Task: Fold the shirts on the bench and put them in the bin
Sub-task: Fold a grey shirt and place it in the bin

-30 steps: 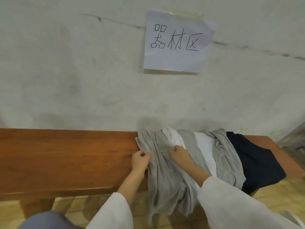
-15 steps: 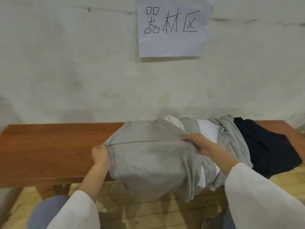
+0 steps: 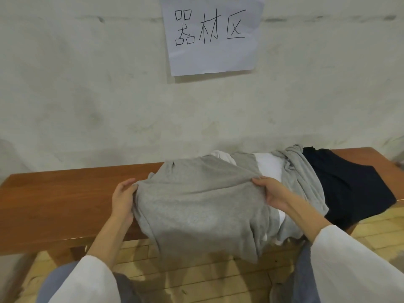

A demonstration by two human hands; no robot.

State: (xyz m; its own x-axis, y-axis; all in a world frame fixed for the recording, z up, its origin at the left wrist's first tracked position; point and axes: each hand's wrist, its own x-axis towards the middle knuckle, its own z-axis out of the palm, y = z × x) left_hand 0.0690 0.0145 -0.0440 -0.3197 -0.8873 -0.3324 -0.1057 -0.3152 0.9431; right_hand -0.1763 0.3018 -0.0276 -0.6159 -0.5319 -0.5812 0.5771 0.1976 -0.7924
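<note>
A grey shirt (image 3: 196, 206) is stretched between both hands above the front edge of the brown wooden bench (image 3: 65, 200), its lower part hanging down past the edge. My left hand (image 3: 123, 200) grips its left edge and my right hand (image 3: 272, 193) grips its right edge. Behind and to the right lies a heap with a white shirt (image 3: 269, 167), another grey shirt (image 3: 299, 171) and a dark navy shirt (image 3: 343, 182). No bin is in view.
A pale wall rises right behind the bench, with a handwritten paper sign (image 3: 211, 33) taped to it. The bench's left half shows bare wood. Light tiled floor (image 3: 196, 270) lies below, with my knees at the bottom edge.
The grey shirt lay bunched on the bench a second ago; both hands took hold of it, lifted it and spread it apart. The view also tilted down a little.
</note>
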